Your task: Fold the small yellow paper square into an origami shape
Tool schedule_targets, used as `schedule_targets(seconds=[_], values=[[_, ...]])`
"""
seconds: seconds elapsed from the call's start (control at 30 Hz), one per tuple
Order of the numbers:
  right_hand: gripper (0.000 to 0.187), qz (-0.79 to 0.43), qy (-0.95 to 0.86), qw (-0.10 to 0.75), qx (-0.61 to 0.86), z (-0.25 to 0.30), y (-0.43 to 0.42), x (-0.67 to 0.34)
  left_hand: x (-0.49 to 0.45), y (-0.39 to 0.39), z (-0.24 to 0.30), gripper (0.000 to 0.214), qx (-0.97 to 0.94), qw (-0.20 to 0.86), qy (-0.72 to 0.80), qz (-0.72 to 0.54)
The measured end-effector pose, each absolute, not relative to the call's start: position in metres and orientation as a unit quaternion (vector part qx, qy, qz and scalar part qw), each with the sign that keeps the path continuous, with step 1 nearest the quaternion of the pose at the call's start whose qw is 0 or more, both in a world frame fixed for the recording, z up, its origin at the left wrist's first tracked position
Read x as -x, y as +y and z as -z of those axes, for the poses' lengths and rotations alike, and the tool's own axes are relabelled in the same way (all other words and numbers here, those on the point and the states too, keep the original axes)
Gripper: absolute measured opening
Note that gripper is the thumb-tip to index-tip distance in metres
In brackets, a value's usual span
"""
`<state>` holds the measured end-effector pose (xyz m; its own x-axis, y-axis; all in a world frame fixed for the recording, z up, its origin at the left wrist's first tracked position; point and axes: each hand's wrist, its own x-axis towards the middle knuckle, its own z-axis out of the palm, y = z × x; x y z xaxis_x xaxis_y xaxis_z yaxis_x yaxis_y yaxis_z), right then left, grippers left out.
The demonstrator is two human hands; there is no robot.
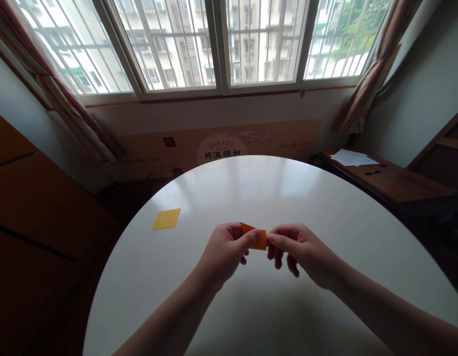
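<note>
A small folded orange paper (pixel 257 239) is held up above the round white table (pixel 325 207), pinched from both sides. My left hand (pixel 225 252) grips its left end between thumb and fingers. My right hand (pixel 297 247) pinches its right end, the other fingers curled below. Most of the paper is hidden by my fingers. A flat yellow paper square (pixel 166 219) lies on the table to the left, apart from both hands.
A dark wooden side table (pixel 395 180) with white sheets (pixel 353 157) and a pen stands at the right. A cardboard panel with printed characters (pixel 223 148) leans under the barred window. Wooden furniture fills the left side.
</note>
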<state>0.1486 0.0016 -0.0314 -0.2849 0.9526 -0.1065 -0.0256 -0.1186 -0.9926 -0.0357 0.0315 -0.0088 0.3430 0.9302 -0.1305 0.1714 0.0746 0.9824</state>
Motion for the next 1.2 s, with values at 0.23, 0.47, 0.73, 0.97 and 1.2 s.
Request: schedule_targets(seconds=[0.23,0.47,0.73,0.97,1.2], values=[[0.028,-0.602,-0.539,0.391,0.440,0.0336,0.0029,-0.1501,0.0348,0.0304,0.0065,0.024,-0.601,0.576,0.453,-0.319],[0.026,-0.581,-0.561,0.370,0.458,0.0335,0.0037,-0.1495,0.0343,0.0299,0.0055,0.023,-0.611,0.575,0.442,-0.317],[0.036,-0.584,-0.570,0.384,0.432,0.0320,0.0004,-0.1461,0.0364,0.0310,0.0093,0.027,-0.613,0.552,0.452,-0.338],[0.028,-0.533,-0.599,0.385,0.457,0.0340,-0.0026,-0.1426,0.0370,0.0313,0.0089,0.029,-0.609,0.545,0.457,-0.350],[0.029,-0.555,-0.563,0.425,0.441,0.0362,0.0017,-0.1433,0.0372,0.0314,0.0092,0.030,-0.604,0.559,0.443,-0.356]])
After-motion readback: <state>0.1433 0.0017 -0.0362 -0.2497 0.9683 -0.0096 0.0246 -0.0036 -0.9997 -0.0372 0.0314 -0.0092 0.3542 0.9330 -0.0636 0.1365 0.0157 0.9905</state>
